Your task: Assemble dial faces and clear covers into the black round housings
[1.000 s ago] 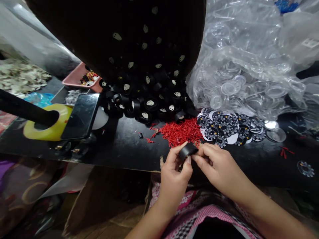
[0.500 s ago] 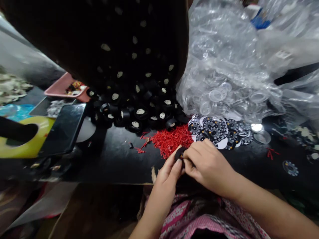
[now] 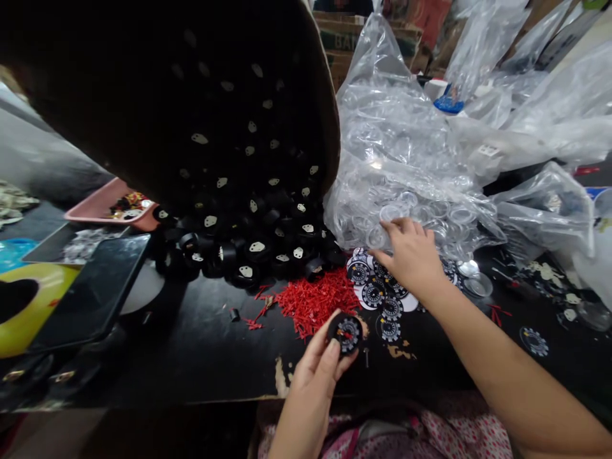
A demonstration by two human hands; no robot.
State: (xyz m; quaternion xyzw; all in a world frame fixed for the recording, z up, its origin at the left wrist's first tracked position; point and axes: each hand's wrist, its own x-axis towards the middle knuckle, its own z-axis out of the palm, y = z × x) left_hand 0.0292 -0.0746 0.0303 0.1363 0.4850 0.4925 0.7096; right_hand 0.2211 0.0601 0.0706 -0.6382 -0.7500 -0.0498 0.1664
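Left hand [image 3: 319, 364]: closed on a round black case [image 3: 346, 334], thumb on the near rim, fingers round the back. Case held just above the near part of the table, below the red pile; thick smooth wall, patterned dial face tilted up, red pieces at its centre.

Right hand [image 3: 414, 255]: palm down, fingers spread and bent at the clear discs [image 3: 406, 203]; fingertips hard to make out, cannot tell whether it grips one. Discs are thin, glossy, transparent, heaped under a crumpled film bag [image 3: 373, 121].

Red slivers [image 3: 313, 301]: narrow, matt, loosely piled. Printed dials [image 3: 373, 294]: flat, black with white markings, overlapping; right hand and wrist hide part of them. Loose dial [image 3: 534, 342] off to the right.

Table [image 3: 191, 357]: dark, slightly shiny, surface worn pale near the front edge.

Black cases [image 3: 229, 254] tumble below a big dark container [image 3: 331, 127] with a curved rim; pale plates [image 3: 257, 247] show on many.

Far left: pink tray [image 3: 102, 220] of small mixed parts, grey tray [image 3: 45, 241] of clear bits. Phone [image 3: 93, 293], slab-like, leans across and partly covers the yellow tape roll [image 3: 50, 277].
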